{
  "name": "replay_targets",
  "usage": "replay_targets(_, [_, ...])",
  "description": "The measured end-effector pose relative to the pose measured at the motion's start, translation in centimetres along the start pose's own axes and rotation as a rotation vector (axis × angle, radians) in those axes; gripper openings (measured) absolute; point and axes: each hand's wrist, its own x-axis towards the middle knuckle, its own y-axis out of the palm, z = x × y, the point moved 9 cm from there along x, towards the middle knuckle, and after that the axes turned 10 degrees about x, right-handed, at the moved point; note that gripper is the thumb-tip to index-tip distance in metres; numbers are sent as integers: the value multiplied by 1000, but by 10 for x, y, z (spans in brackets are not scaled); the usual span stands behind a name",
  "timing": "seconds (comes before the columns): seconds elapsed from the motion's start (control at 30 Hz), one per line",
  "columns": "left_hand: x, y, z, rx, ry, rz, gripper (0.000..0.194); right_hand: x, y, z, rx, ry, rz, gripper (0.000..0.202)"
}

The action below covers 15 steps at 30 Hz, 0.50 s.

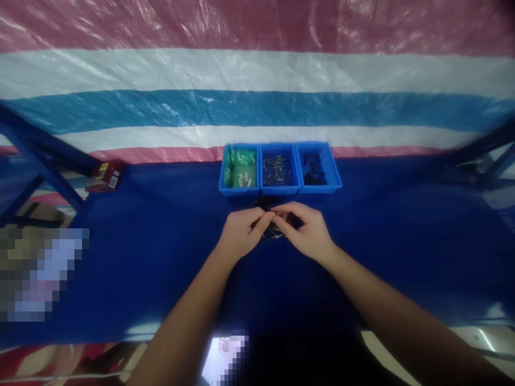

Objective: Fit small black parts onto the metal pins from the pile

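Note:
My left hand (242, 231) and my right hand (309, 229) meet fingertip to fingertip just in front of the bins. A thin brass-coloured rod (279, 213) shows between the right thumb and forefinger, its left end reaching the left fingertips. Left thumb and forefinger are pinched together; what they grip is hidden. Under the hands lies a loose pile of thin metal rods (276, 235) on the blue table (169, 252). Dark pieces (263, 202) show just behind the fingers, too dim to name.
Three blue bins stand side by side: the left bin (239, 191) holds pale pieces and green plastic, the middle bin (280, 190) thin metal rods, the right bin (321, 189) dark pieces. A red box (105, 177) sits far left by a blue frame post (60, 174). Striped sheeting (257, 110) hangs behind.

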Motion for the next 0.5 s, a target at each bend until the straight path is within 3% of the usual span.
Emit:
replay_targets(0.1, [0,2,-1,-14,19,13,34,-1,3,3,-82,-53,37,16])
replay_targets(0.2, [-1,1,2,-57,-39,-15,20,-1,3,0,-103,-45,48,19])
replay_targets(0.5, [-3,4,1,10,-30,-50,16,-7,3,-19,231,181,0,19])
